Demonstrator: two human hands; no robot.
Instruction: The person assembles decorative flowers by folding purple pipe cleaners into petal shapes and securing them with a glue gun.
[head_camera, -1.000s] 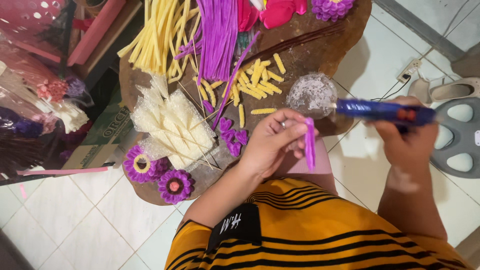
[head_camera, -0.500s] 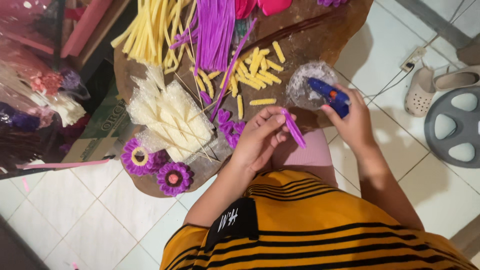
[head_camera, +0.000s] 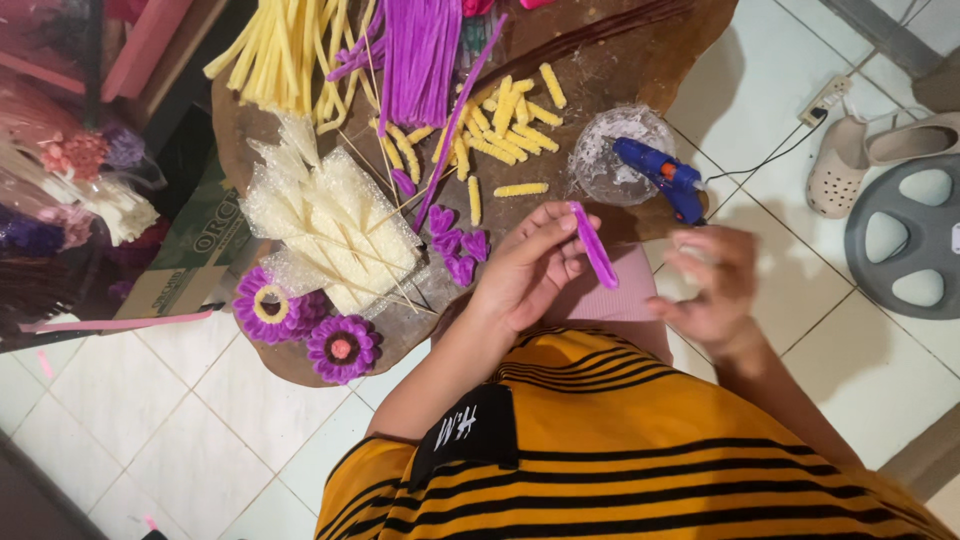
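Since a moment ago, the right hand (head_camera: 712, 285) has let go of the blue glue gun (head_camera: 662, 177), which now rests against the clear dish (head_camera: 610, 160) on the brown board (head_camera: 640, 70). Its fingers hang loosely curled, empty. The left hand (head_camera: 528, 268) pinches a purple strip (head_camera: 594, 246) between fingertips above the lap.

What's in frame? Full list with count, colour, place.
purple pipe-cleaner piece: one, purple, in left hand
glue gun: one, blue, resting on clear dish
clear dish: one, on board, right
board: one, brown, on floor
yellow pieces: many, short, board centre
long stems: bundle, yellow, top left
purple stems: bundle, top centre
flowers: two, purple, board's near-left edge
sandal: one, beige, right
left hand: pinching the piece
right hand: empty, blurred, below the gun
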